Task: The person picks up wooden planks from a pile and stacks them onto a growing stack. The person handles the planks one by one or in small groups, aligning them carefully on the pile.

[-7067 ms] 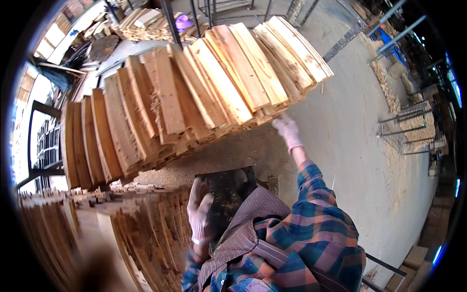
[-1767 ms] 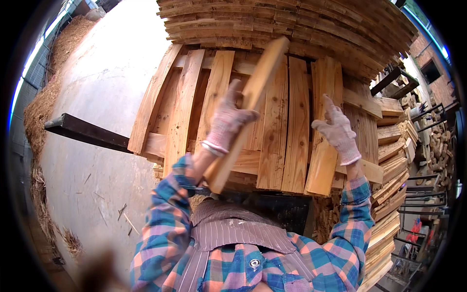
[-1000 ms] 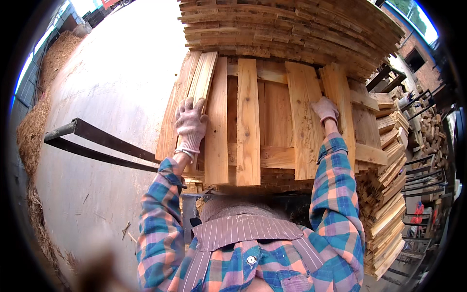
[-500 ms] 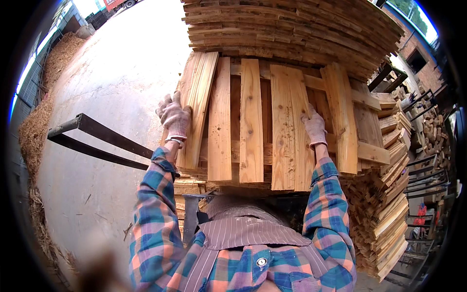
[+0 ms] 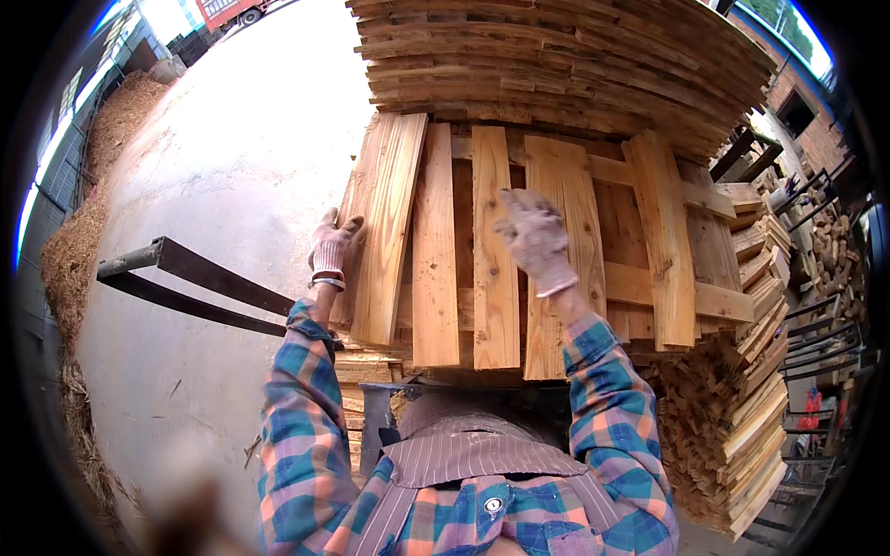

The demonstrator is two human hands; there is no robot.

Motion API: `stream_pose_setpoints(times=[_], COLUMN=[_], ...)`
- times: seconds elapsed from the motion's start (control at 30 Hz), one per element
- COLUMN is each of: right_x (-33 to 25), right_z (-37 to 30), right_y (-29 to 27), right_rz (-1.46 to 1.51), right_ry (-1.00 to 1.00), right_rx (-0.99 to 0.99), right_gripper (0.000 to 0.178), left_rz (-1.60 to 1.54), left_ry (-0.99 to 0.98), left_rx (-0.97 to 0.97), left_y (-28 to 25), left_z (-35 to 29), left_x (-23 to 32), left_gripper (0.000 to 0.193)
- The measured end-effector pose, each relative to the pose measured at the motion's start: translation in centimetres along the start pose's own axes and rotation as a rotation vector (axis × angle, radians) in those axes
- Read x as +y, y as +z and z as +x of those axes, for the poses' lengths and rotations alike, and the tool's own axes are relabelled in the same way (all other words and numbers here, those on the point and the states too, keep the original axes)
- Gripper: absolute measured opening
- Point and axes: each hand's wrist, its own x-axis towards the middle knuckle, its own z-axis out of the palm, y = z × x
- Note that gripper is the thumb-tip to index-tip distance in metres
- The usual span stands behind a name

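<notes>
Several loose wooden planks lie side by side, running away from me, across a slatted layer of boards with crosspieces (image 5: 629, 280) beneath. My left hand (image 5: 332, 252), in a pale work glove, rests at the outer edge of the leftmost plank (image 5: 391, 232), thumb apart from the fingers. Over the gap between a narrow knotty plank (image 5: 495, 296) and a wider plank (image 5: 577, 199) hovers my gloved right hand (image 5: 540, 239), slightly blurred, fingers loosely apart, holding nothing visible. Another narrow plank (image 5: 434, 255) lies between the leftmost and the knotty one. At the right a slightly slanted plank (image 5: 664, 246) crosses the crosspieces.
A tall stack of boards (image 5: 556, 69) rises behind the planks. To the left, a black metal bar frame (image 5: 213, 276) juts over the concrete floor (image 5: 167, 361). Piled wood (image 5: 742, 445) stands at the right, and wood shavings (image 5: 120, 125) lie along the far left.
My right hand has left the wide plank's right edge and moved left. The left hand has shifted slightly toward me along the leftmost plank. The view has tilted a little.
</notes>
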Motion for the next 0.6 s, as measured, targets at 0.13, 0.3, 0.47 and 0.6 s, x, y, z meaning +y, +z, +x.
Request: stream_pose_setpoints(times=[0.13, 0.3, 0.47, 0.6], right_x=[-10.0, -12.7, -7.5, 6.4], right_z=[4.7, 6.2, 2.2, -3.7], right_y=[7.6, 5.2, 2.2, -5.5], right_rz=[-0.141, -0.059, 0.088, -0.305], right_ry=[-0.244, -0.142, -0.232, 0.474], right_rx=[-0.064, -0.518, -0.152, -0.149], right_gripper=[0.084, 0.061, 0.069, 0.073], left_rz=[-0.177, -0.446, -0.684, -0.247], left_ry=[0.024, -0.092, -0.066, -0.048], left_rx=[0.056, -0.014, -0.063, -0.133], left_y=[-0.9, -2.5, -3.5, -1.5], left_z=[-1.4, -2.9, -0.3, -1.7], left_x=[-0.1, 1.2, -1.8, 2.5], left_gripper=[0.064, 0.045, 0.047, 0.051])
